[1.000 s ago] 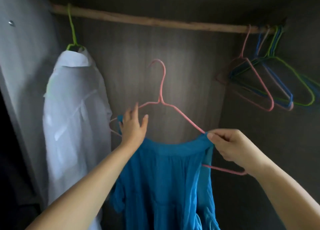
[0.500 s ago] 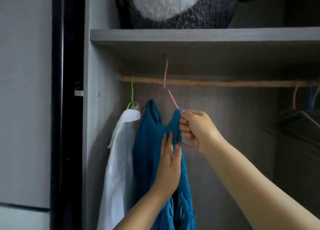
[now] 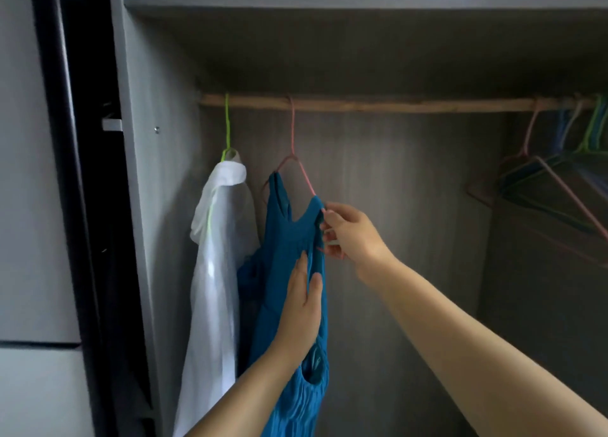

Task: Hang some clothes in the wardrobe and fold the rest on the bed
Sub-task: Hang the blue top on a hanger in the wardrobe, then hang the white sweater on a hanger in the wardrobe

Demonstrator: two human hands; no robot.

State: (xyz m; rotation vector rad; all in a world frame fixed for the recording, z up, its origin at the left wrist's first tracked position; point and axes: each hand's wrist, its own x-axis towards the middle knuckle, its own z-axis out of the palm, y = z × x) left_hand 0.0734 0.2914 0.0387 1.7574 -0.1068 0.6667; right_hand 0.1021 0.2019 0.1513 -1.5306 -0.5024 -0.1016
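Both arms reach up into the wardrobe (image 3: pixel 148 206). The right hand (image 3: pixel 350 234) is raised, its fingers (image 3: pixel 329 221) pinching the blue top (image 3: pixel 289 272) at the shoulder, where it sits on the pink hanger (image 3: pixel 297 165). The left hand (image 3: pixel 301 308) lies flat against the top's front, fingers straight. The hanger hooks over the wooden rail (image 3: pixel 394 104), just beside a white shirt (image 3: pixel 217 255) on a green hanger (image 3: pixel 227 130).

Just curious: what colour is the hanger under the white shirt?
Lime green hanger, seen in the head view.
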